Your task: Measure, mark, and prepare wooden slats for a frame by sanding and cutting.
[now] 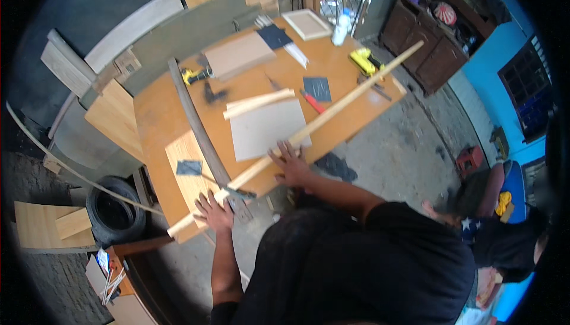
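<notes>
A long pale wooden strip point(355, 97) lies slantwise over the near side of the table, its far right end reaching past the edge. My left hand point(214, 212) rests on the strip near its left end, fingers spread. Farther right, my right hand point(290, 165) also lies over the strip with fingers stretched out. Close to my left hand, a dark tool of unclear kind point(240, 193) sits where the strip crosses a weathered grey wooden bar point(193, 117). Under the strip is a grey-white board point(258, 130), with short wood strips point(259, 104) along its far edge.
The orange-brown table point(155, 108) also bears a yellow-and-black drill point(196, 75), a yellow power tool point(364, 62), a red-handled tool point(313, 102), dark sheets point(316, 89) and a white bottle point(341, 30). Tires point(119, 211) stand at left. Another person point(502, 242) sits at right.
</notes>
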